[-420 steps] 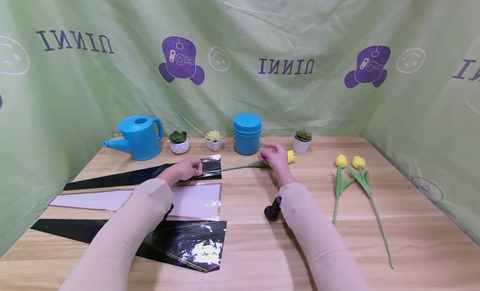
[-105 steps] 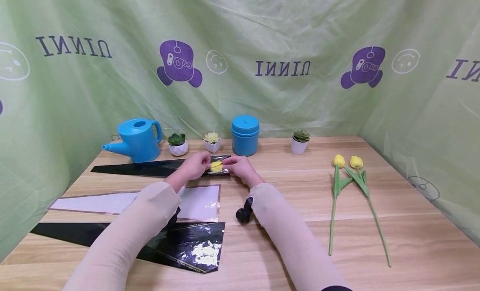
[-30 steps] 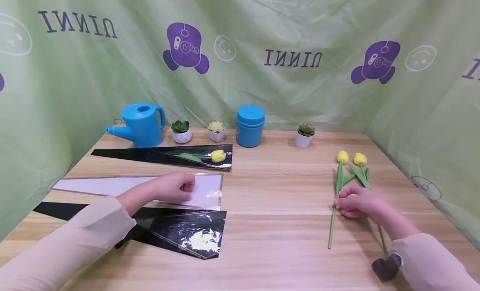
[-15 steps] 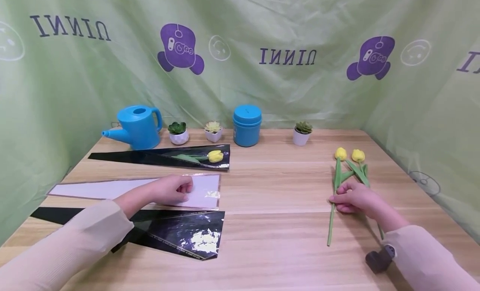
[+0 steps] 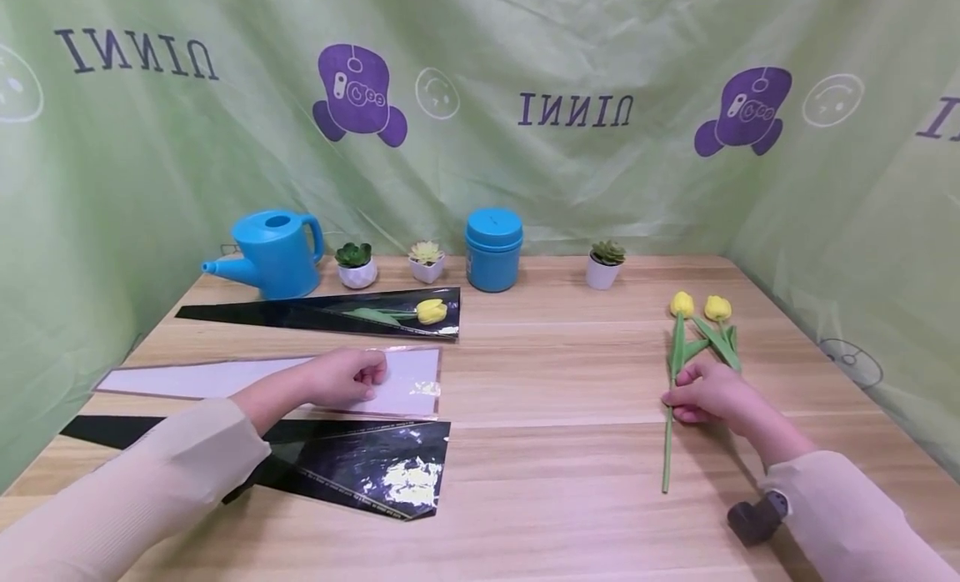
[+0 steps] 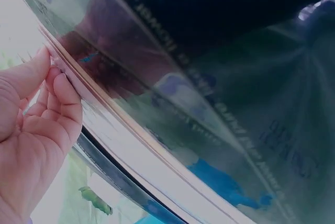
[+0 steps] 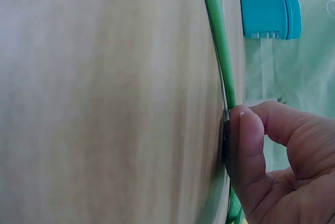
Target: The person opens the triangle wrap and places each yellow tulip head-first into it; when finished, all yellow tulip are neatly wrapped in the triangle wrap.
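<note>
In the head view my right hand (image 5: 708,394) is at the right of the table, pinching the green stem of the left yellow tulip (image 5: 682,305). The right wrist view shows thumb and finger on that stem (image 7: 221,51), low against the wood. A second tulip (image 5: 717,308) lies beside it, its stem partly behind my hand. My left hand (image 5: 345,377) is loosely curled over the white flower sleeve (image 5: 416,373), with nothing in its fingers. Further back, a black sleeve (image 5: 285,313) contains a third yellow tulip (image 5: 431,312).
Another black sleeve (image 5: 375,465) lies nearest the front, partly under my left forearm. Along the back stand a blue watering can (image 5: 279,253), a green succulent (image 5: 357,265), a pale succulent (image 5: 427,262), a blue canister (image 5: 494,250) and another potted succulent (image 5: 603,265).
A tulip held over the back sleeve earlier now lies inside it. Both hands have left it: the left came over the white sleeve, the right moved to the tulips and took a stem.
</note>
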The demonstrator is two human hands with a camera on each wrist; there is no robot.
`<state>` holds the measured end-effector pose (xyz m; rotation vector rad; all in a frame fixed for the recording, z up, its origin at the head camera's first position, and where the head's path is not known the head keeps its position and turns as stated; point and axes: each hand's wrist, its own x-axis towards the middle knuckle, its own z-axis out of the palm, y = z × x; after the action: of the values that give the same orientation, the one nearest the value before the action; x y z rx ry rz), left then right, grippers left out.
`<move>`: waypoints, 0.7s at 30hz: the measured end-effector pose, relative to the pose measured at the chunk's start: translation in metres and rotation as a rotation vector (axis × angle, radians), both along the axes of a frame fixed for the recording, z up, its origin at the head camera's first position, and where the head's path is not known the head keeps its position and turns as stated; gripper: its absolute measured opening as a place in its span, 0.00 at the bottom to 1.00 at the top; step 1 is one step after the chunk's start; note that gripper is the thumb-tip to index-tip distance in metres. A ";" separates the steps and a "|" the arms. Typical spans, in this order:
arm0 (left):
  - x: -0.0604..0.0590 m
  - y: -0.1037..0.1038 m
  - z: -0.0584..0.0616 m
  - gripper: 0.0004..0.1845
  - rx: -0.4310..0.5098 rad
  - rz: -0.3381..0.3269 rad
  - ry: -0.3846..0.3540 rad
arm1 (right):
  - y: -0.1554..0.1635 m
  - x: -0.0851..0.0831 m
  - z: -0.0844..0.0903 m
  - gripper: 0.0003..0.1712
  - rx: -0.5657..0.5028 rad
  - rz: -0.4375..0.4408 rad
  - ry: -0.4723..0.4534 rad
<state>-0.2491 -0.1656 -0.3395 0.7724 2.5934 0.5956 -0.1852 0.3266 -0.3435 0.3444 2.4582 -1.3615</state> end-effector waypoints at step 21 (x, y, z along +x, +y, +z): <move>-0.004 0.004 -0.002 0.15 -0.041 0.050 -0.053 | -0.001 0.004 -0.002 0.12 -0.405 -0.044 0.104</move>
<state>-0.2529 -0.1617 -0.3413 0.6719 2.5744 0.5670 -0.1815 0.3254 -0.3453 0.2362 2.1869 -1.8891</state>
